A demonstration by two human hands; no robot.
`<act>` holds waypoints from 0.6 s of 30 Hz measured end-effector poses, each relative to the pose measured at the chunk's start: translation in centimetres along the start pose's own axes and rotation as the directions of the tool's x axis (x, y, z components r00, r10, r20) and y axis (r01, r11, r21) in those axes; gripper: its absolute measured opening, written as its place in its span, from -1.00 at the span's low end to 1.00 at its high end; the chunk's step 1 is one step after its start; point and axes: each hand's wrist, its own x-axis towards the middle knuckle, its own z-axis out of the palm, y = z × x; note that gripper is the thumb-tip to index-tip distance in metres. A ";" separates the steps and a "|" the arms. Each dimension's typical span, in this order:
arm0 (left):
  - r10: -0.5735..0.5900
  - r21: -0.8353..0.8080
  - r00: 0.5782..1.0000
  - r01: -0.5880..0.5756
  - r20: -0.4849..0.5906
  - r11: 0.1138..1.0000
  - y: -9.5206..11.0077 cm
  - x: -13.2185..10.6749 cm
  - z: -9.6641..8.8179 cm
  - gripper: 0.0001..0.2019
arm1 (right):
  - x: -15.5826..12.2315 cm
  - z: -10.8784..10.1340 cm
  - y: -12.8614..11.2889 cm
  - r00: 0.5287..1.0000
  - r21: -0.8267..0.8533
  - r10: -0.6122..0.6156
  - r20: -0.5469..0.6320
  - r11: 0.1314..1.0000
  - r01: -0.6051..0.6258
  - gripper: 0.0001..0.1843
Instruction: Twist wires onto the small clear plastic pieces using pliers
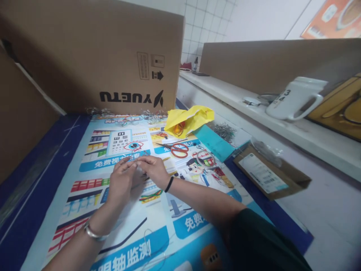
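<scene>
My left hand (121, 182) wears a silver bracelet at the wrist, and its fingers are pinched together over the printed sheet (93, 160). Fingertip to fingertip with it is my right hand (155, 169), also pinched, a black band round its wrist. Whatever sits between the fingertips is too small to make out. Beyond my hands lie scissors (180, 150) with red-orange handles, blades pointing left. To their right is a pale ring-shaped coil (205, 159). A bundle of thin red, yellow and green strands (151, 196) rests just below my right hand.
A crumpled yellow bag (194, 116) lies behind the scissors. Beside it are a teal panel (216, 145) and a pile of thin silvery pieces (224, 131). A small cardboard box (262, 175) stands right. A large carton (84, 56) closes the back; a white mug (296, 98) sits on the ledge.
</scene>
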 end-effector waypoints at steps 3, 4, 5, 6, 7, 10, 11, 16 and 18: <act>0.024 0.036 0.999 -0.022 -0.047 0.999 0.1 -0.2 0.0 -0.82 | 0.1 0.0 0.2 1.000 -0.006 -0.010 0.002 1.000 0.010 -0.79; 0.031 0.045 0.998 -0.028 -0.063 0.999 0.0 -0.3 0.0 -0.82 | 0.1 0.0 0.2 1.000 -0.010 -0.014 0.002 1.000 0.014 -0.79; 0.033 0.054 0.997 -0.029 -0.075 0.998 0.0 -0.3 0.0 -0.82 | 0.2 0.0 0.3 1.000 -0.015 -0.018 0.003 1.000 0.018 -0.79; 0.031 0.065 0.996 -0.025 -0.085 0.998 0.0 -0.4 0.0 -0.82 | 0.2 0.0 0.3 1.000 -0.021 -0.023 0.003 1.000 0.023 -0.78; 0.028 0.075 0.995 -0.021 -0.093 0.997 0.0 -0.4 0.0 -0.82 | 0.2 0.0 0.4 1.000 -0.027 -0.028 0.003 0.999 0.028 -0.77; 0.033 0.109 0.993 -0.021 -0.113 0.994 -0.1 -0.4 0.1 -0.82 | 0.2 0.0 0.7 0.999 -0.054 -0.042 0.007 0.998 0.042 -0.75; 0.039 0.119 0.992 -0.024 -0.120 0.993 -0.1 -0.3 0.2 -0.82 | 0.2 0.0 0.8 0.999 -0.067 -0.047 0.010 0.997 0.047 -0.74; 0.085 0.146 0.991 -0.069 -0.107 0.987 -0.5 0.2 0.2 -0.84 | 0.5 -0.2 1.2 0.996 -0.174 -0.084 0.010 0.981 0.085 -0.76; 0.103 0.148 0.990 -0.089 -0.096 0.985 -0.6 0.4 0.1 -0.85 | 0.7 -0.5 1.1 0.994 -0.231 -0.104 0.019 0.967 0.106 -0.78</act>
